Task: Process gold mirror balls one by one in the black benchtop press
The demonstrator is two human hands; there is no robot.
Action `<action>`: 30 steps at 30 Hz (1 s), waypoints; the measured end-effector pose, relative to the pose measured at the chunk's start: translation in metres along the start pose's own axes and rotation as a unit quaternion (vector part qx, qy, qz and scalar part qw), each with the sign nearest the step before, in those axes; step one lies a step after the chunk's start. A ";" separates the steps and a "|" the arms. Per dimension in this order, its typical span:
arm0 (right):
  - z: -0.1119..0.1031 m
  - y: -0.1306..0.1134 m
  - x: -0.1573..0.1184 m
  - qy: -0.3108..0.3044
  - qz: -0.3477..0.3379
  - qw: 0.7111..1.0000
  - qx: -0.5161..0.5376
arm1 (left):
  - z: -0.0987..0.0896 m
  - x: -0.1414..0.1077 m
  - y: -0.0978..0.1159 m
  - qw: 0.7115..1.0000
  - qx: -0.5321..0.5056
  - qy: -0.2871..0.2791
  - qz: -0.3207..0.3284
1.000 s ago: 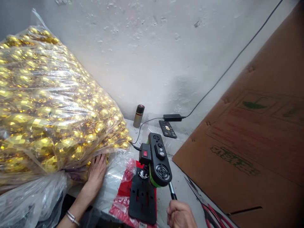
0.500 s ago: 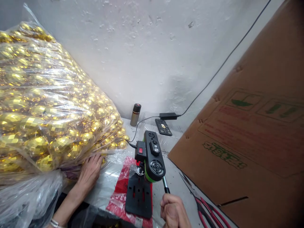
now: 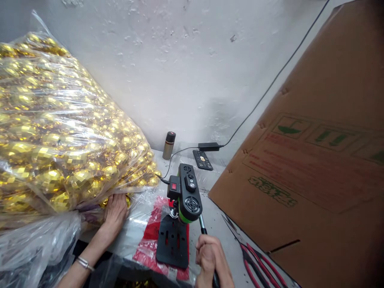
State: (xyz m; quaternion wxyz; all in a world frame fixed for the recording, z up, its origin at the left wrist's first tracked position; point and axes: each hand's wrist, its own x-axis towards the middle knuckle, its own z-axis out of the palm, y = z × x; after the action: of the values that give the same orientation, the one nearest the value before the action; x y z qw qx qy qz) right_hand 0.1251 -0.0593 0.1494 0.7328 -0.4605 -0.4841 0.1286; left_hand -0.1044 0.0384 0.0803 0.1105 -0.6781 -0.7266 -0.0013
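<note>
My left hand (image 3: 115, 212) reaches into the lower mouth of a clear plastic bag (image 3: 18, 236) full of shiny gold faceted balls (image 3: 72, 156). Plastic and balls hide its fingertips, so their grip does not show. My right hand (image 3: 213, 262) is closed around a black-handled metal rod (image 3: 202, 224); its far end passes behind a black device. This device (image 3: 191, 192), with round vents, buttons and a green edge, stands on a slotted black base plate (image 3: 172, 244). A small box with a red switch (image 3: 173, 187) is fixed to its side.
Red plastic (image 3: 147, 236) lies under the base plate. Behind stand a bottle (image 3: 169, 146), a phone (image 3: 203, 160) and a black power adapter (image 3: 209, 147) with its cable. Red-handled scissors (image 3: 255, 260) lie right, beside a large cardboard box (image 3: 300, 160). A rough wall (image 3: 186, 80) closes the back.
The view has shifted slightly. My left hand has pushed further under the plastic among the gold balls. My right hand keeps its hold on the rod, and more of the handle shows below it.
</note>
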 end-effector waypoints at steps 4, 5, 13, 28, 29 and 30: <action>-0.002 0.001 0.000 -0.003 -0.012 1.000 -0.001 | 0.002 0.001 0.001 1.000 -0.006 0.010 0.014; -0.002 0.002 0.000 -0.006 -0.012 1.000 0.000 | 0.002 0.003 0.002 1.000 -0.008 0.014 0.015; -0.008 0.010 -0.005 -0.034 -0.008 0.999 0.002 | -0.002 0.004 -0.004 0.999 -0.020 0.028 0.037; -0.004 0.013 -0.006 -0.017 -0.033 0.999 0.012 | -0.017 -0.007 0.001 0.998 -0.049 -0.022 0.034; -0.004 0.013 -0.006 -0.017 -0.029 0.999 0.012 | -0.015 -0.008 0.002 0.995 -0.084 -0.023 0.042; -0.004 0.014 -0.006 -0.017 -0.029 0.999 0.015 | -0.013 -0.010 0.005 0.990 -0.128 -0.021 0.056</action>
State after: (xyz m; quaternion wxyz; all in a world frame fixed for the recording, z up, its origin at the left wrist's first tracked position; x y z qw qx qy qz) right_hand 0.1289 -0.0581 0.1343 0.7344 -0.4335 -0.5076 0.1225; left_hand -0.0970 0.0271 0.0903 0.0076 -0.7261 -0.6836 -0.0740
